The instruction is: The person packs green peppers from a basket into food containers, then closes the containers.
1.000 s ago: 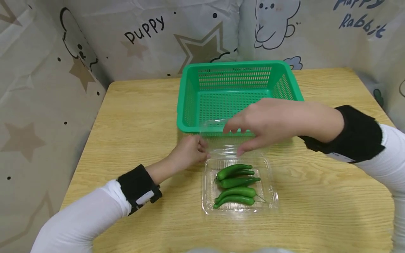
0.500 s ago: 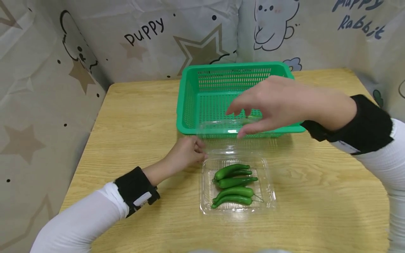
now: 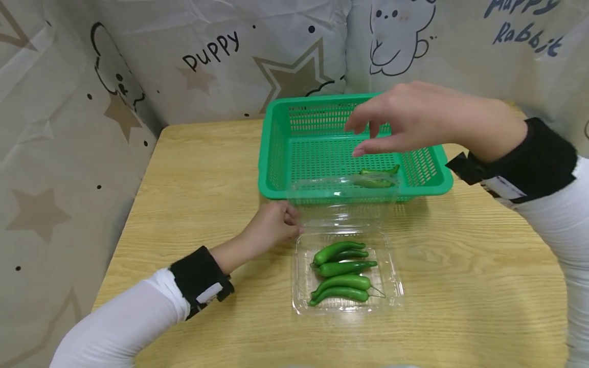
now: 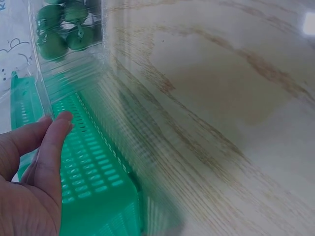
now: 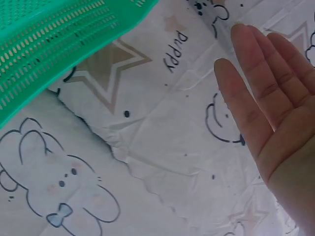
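A clear plastic container lies on the table with its lid folded back toward the basket. Several green peppers rest side by side in its base. My left hand pinches the container's edge near the hinge; in the left wrist view, the thumb and finger of that hand meet at the clear plastic edge. Above the green basket hovers my right hand, fingers spread and holding nothing. Green peppers lie in the basket's front right part, partly seen through the clear lid.
The wooden table extends around the container and basket. Behind and beside it hangs a pale printed cloth with stars and cartoon animals.
My right hand has risen away from the container's lid, up and over the basket, uncovering the peppers in it. My left hand has stayed at the container's edge.
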A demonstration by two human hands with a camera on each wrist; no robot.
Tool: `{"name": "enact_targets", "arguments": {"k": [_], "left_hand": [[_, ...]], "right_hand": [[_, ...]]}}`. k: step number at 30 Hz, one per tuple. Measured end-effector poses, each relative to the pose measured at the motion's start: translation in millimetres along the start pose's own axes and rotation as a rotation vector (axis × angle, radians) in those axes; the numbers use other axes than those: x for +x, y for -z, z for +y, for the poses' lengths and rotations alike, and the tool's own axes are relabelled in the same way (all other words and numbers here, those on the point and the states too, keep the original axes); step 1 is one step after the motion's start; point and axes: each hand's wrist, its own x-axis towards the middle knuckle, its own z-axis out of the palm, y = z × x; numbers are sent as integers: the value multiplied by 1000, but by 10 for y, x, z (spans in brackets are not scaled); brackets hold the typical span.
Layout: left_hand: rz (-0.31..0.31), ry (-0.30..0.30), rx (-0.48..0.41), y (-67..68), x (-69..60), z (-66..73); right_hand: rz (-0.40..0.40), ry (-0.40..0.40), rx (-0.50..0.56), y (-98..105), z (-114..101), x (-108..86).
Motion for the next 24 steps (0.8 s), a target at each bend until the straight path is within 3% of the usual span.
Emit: {"name": "enact_targets", "arguments": {"k": [7, 24], "left_hand": [[0, -11, 9, -10, -5, -14], [22, 2, 20, -18, -6, -15]], "right_hand": [[-89, -82, 16, -55, 153, 76], [-170, -196, -25, -213, 433, 159]]}}
